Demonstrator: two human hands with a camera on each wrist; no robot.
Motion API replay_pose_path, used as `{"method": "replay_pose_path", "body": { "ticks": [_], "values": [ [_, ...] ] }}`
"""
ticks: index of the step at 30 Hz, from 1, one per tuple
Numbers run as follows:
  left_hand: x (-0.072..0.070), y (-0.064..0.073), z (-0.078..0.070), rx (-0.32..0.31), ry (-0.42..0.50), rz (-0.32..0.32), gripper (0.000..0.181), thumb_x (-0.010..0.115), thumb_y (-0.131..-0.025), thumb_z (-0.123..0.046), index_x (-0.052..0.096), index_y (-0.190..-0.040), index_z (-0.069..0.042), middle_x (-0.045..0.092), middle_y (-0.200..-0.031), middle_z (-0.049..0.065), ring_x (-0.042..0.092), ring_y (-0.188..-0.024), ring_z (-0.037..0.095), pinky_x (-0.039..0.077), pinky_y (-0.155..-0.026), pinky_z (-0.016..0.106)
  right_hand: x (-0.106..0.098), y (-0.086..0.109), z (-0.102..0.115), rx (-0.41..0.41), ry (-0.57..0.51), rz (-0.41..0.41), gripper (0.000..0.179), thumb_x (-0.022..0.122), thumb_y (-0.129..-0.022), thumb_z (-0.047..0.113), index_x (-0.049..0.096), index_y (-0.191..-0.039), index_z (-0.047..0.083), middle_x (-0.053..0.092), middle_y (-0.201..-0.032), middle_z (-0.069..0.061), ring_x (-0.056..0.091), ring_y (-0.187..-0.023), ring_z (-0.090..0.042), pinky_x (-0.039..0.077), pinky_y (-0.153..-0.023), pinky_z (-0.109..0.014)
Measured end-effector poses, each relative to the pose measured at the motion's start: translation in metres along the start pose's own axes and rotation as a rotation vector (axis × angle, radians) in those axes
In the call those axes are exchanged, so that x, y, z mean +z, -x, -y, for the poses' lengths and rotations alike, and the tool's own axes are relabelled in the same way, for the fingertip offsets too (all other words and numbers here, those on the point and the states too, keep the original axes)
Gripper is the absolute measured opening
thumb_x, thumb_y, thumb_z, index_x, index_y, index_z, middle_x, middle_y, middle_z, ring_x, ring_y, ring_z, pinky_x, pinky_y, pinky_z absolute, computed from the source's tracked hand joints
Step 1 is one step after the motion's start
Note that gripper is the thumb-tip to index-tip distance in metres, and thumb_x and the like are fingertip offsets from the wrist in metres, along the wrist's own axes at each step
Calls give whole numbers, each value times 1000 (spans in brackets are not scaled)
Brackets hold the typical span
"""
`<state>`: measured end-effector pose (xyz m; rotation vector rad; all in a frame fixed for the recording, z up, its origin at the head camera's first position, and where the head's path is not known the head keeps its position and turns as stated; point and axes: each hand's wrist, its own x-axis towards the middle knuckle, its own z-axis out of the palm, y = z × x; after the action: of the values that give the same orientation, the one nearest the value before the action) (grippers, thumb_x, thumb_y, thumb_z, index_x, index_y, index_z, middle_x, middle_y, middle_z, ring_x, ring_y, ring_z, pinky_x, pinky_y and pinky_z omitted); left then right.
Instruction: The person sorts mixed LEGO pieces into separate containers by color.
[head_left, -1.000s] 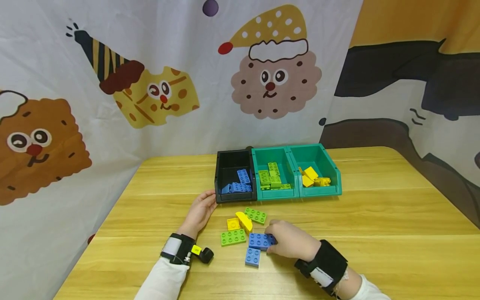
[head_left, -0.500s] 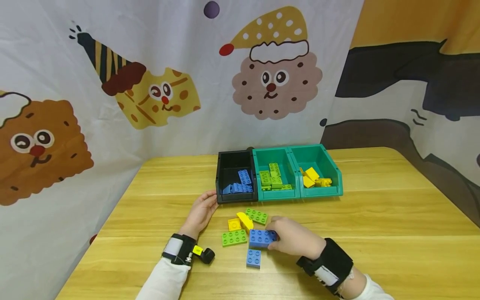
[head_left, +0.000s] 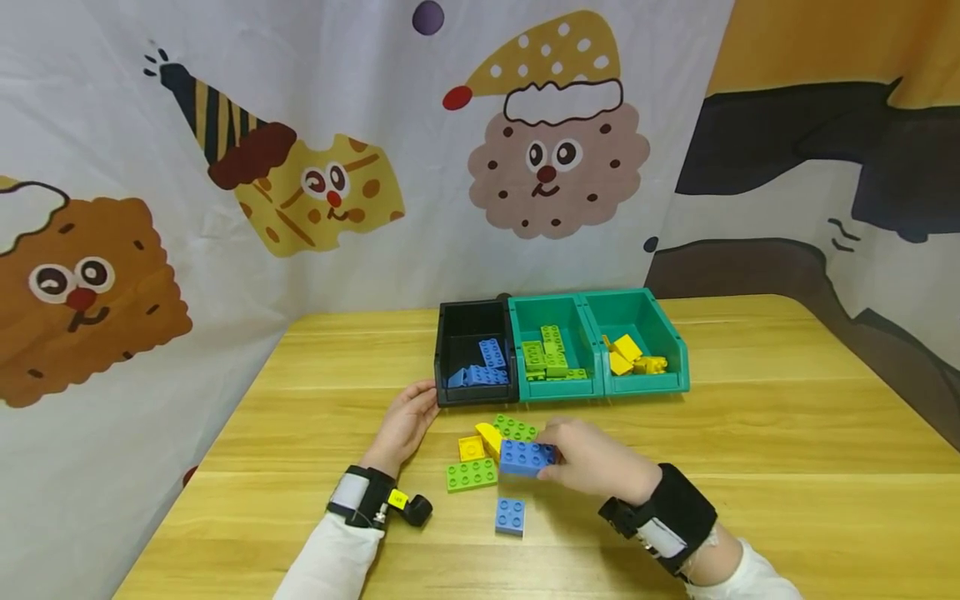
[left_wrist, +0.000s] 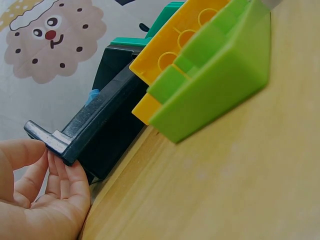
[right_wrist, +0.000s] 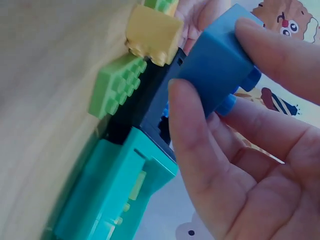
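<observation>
My right hand (head_left: 598,458) pinches a blue eight-stud building block (head_left: 523,457) between thumb and fingers, lifted off the table. In the right wrist view this block (right_wrist: 220,60) is close up, studs turned away. My left hand (head_left: 403,423) holds the near left corner of the black bin (head_left: 476,321); in the left wrist view the thumb lies at its lip (left_wrist: 60,142), fingers beneath. On the table lie a small blue block (head_left: 510,517), two green blocks (head_left: 472,475) (head_left: 516,428), a yellow square block (head_left: 471,448) and a yellow curved block (head_left: 489,438), partly covered by the held block.
Blue blocks (head_left: 480,375) lie in the black bin. Beside it stand two joined teal bins (head_left: 558,389) (head_left: 645,383), the middle one with green blocks (head_left: 553,358), the right one with yellow blocks (head_left: 625,347). A printed curtain (head_left: 435,258) hangs behind the table (head_left: 765,417).
The right hand has lifted the blue eight-stud block away from the small blue block and moved it toward the bins. The left hand stays at the black bin's corner.
</observation>
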<state>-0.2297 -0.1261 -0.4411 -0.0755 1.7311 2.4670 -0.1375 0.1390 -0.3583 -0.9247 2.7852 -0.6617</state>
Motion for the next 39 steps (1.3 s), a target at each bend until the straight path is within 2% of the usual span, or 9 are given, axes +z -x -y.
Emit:
{"method": "replay_pose_path", "body": {
  "ticks": [3,9,13,20,25,29,36,39],
  "values": [
    [0,0,0,1,-3,2,28,41,-97,2,43,-123,10,50,-107,3,52,-92,9,47,-82,19,-6,-4,0,6,-1,-25,37,74,-80,14,65,-112,-2,61,-93,-5,47,-75,-11,43,-64,-22],
    [1,0,0,2,2,-4,25,42,-97,2,46,-120,8,51,-104,1,52,-90,9,47,-81,19,-17,-18,3,39,22,-111,37,73,-82,16,66,-114,0,58,-87,-2,46,-71,-11,41,-60,-21],
    [2,0,0,5,6,-2,24,43,-97,2,46,-119,8,53,-101,0,52,-88,9,47,-80,20,-25,-27,5,56,28,-182,40,72,-84,18,64,-117,-2,61,-94,-6,47,-70,-12,43,-60,-21],
    [2,0,0,9,13,1,21,42,-96,3,48,-117,6,53,-99,0,52,-87,9,47,-79,19,-33,-46,2,97,83,-325,43,69,-86,24,62,-121,0,64,-104,-11,57,-82,-18,51,-71,-29],
    [1,1,0,18,20,9,19,42,-96,3,48,-114,6,53,-98,0,52,-86,9,47,-78,20,-37,-60,2,120,99,-398,43,70,-86,26,62,-122,3,64,-109,-12,60,-88,-24,53,-76,-35],
    [0,1,1,17,24,7,19,43,-96,2,49,-113,5,53,-98,0,53,-86,9,47,-79,20,-35,-71,-1,116,101,-436,41,72,-84,22,62,-120,4,63,-106,-10,58,-88,-23,52,-77,-35],
    [0,3,0,24,10,23,19,44,-96,1,49,-114,5,53,-98,0,52,-87,9,47,-80,20,-29,-87,-3,133,54,-447,37,70,-86,20,62,-119,4,62,-112,-11,61,-95,-26,53,-82,-36],
    [0,3,0,21,17,13,18,44,-96,2,50,-112,4,53,-98,-1,52,-86,9,47,-80,20,-27,-92,-3,123,67,-458,36,69,-86,21,63,-119,5,63,-111,-10,61,-90,-24,53,-79,-35]
  ]
}}
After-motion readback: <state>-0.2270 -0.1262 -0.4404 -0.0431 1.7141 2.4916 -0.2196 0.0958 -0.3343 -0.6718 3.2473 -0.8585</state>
